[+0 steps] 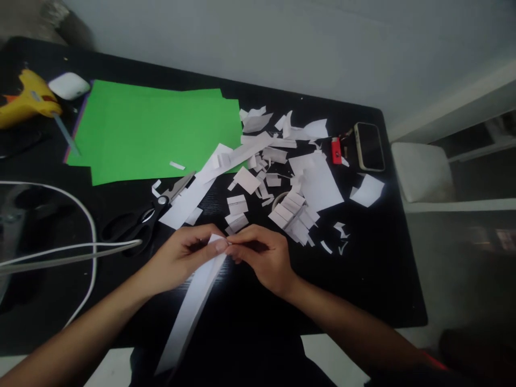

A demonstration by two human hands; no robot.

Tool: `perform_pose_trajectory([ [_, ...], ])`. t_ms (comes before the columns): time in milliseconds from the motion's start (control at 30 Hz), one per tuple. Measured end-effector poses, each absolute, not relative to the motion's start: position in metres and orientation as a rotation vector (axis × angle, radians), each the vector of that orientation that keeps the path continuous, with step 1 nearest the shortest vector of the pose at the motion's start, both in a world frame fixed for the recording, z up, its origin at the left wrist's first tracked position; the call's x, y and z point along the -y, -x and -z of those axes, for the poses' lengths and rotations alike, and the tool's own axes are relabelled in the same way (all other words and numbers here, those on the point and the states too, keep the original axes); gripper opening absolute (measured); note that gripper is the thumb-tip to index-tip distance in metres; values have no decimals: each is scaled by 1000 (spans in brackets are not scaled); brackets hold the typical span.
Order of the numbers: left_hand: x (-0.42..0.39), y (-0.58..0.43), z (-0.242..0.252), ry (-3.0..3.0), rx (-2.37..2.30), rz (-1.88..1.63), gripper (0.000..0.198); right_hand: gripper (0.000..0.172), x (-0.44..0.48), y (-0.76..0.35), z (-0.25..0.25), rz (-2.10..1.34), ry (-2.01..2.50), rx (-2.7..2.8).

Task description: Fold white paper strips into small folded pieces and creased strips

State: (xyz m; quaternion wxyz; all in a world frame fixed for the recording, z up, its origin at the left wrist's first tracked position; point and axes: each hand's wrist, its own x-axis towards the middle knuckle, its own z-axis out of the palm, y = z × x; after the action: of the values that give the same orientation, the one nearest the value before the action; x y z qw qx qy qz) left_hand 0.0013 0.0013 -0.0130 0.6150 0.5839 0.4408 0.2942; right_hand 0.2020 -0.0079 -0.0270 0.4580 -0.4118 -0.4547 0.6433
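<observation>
A long white paper strip (189, 306), folded along its length, slants from my hands down toward my lap. My left hand (183, 255) is closed on its upper end, thumb on top. My right hand (264, 255) pinches the same end at the corner, its fingertips touching those of the left. Just beyond the hands lie small folded paper pieces (237, 212). Black-handled scissors (151, 215) rest to the left of my left hand, partly beside a longer white paper strip (189, 201) on the table.
Green sheets (161, 131) lie at the back left, near a yellow glue gun (34, 99) and a white case (69, 86). White cables (94, 236) loop at left. Paper scraps (294, 215), a white sheet (320, 183), a red lighter (336, 151) and a phone (369, 146) are at right.
</observation>
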Motion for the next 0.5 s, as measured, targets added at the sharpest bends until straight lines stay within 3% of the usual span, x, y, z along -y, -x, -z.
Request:
perform_pose_trajectory([
  [233,1,-2,14,-1228,-1096,-721,21,13,7,-203,26,-1596,1031,1179],
  [500,3,-3,16,-1167,-1157,-728,24,27,4,-203,24,-1754,1070,1083],
])
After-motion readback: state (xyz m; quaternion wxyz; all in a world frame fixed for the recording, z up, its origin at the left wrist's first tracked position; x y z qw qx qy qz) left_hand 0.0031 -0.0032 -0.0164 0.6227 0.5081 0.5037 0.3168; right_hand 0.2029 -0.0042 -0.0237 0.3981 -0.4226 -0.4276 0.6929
